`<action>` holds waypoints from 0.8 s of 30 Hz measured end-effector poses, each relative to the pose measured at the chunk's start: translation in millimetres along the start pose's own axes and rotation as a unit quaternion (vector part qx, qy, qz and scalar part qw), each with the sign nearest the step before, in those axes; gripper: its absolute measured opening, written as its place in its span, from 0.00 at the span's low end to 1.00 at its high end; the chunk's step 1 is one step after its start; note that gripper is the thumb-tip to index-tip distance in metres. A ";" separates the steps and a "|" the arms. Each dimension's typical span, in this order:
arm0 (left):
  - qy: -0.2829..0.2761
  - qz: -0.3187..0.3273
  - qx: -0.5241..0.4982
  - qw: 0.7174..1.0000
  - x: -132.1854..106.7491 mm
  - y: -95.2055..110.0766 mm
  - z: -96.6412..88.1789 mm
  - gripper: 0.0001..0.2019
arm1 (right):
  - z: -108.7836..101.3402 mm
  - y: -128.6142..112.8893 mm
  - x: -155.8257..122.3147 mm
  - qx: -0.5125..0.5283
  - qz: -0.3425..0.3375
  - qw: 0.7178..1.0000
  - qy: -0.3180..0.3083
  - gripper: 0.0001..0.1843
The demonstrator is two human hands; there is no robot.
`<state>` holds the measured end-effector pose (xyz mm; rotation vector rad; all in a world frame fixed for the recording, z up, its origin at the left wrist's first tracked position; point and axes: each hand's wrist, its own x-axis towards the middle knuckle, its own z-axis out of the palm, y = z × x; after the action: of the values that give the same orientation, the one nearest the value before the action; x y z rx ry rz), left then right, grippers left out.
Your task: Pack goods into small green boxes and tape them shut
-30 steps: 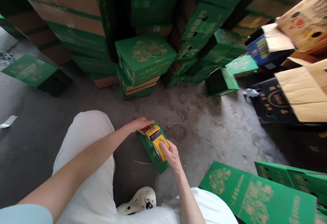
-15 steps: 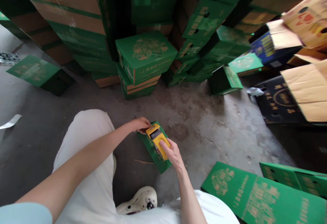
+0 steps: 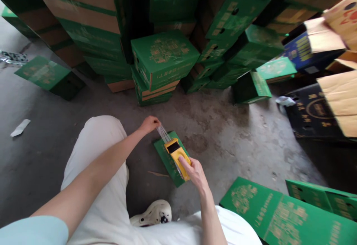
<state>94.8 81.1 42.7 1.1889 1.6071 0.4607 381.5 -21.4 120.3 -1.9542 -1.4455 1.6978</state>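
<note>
The left arm [image 3: 95, 181] reaches forward and inward from a short sleeve [image 3: 44, 229], elbow slightly bent, ending in the left hand [image 3: 150, 123], its fingertips pinched together above the floor [image 3: 220, 133]. The right forearm [image 3: 211, 213] extends forward and slightly inward to the right hand [image 3: 196, 172], lower and nearer the body, wrapped in a grip with its thumb [image 3: 184, 164] stretched forward on top.

Clear tape [image 3: 163, 133] stretches from a yellow dispenser [image 3: 176, 154] slanting over green cardboard [image 3: 166, 160].
</note>
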 end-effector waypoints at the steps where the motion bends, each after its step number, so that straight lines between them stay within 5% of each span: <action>1: 0.016 0.002 0.013 1.000 2.0 -2.4 -5.9 0.08 | -2.1 1.2 -2.0 0.000 0.005 1.000 -0.002 0.29; 5: 0.033 0.002 0.038 0.999 6.7 -7.9 -11.9 0.08 | -2.9 3.7 -3.0 -0.018 0.014 1.000 0.000 0.29; 13: 0.047 -0.034 0.089 0.994 18.2 -18.2 10.0 0.10 | 3.8 6.4 10.7 -0.093 -0.008 0.995 0.029 0.29; 24: -0.046 -0.061 0.161 0.984 17.7 -35.4 78.6 0.12 | 2.4 6.9 12.7 -0.182 -0.012 0.982 0.052 0.32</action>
<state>148.4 60.8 -24.1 1.3191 1.7045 0.0655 381.6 -16.7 106.5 -2.1520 -1.8354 1.3711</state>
